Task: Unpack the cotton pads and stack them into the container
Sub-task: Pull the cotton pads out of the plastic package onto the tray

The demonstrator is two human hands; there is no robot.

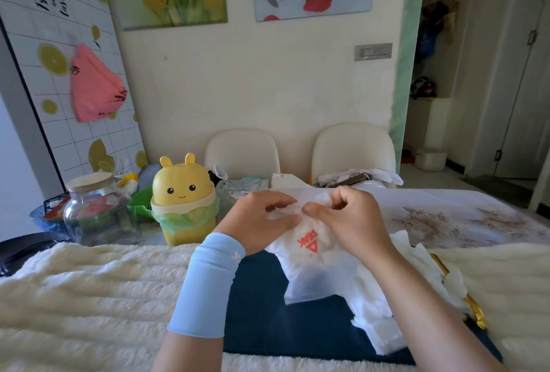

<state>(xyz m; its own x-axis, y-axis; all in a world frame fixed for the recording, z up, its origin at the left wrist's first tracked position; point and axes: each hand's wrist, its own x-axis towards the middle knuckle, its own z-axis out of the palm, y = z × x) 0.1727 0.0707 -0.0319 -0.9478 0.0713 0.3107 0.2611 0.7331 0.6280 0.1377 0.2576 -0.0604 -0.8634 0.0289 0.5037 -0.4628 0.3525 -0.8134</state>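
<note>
Closest in, a cream fluffy blanket [89,297] covers the front of the counter, with a navy cloth [268,318] lying on it below both sets of fingers. The left forearm wears a light blue sleeve [208,282]. The white plastic bag [315,270] with a red logo hangs from the fingers down onto that navy cloth. It's crumpled, and I honestly can't tell through the plastic what's inside. The left hand [259,223] and right hand [348,217] meet at the bag's top edge, thumb tips nearly touching. Both sets of fingers are curled in tight and pinch the plastic there. Down to the right of the right fingers are some white fluffy bits [455,285] by a gold rim [473,309]. They could be cotton or tissue. Left of the left fingers stands a yellow bunny-eared bin [183,193] with a green liner, and further left a glass jar [95,214]. Just beyond the left fingers sits a clear container [244,185], partly hidden. Past that are two cream chairs [242,148] against the wall.
</note>
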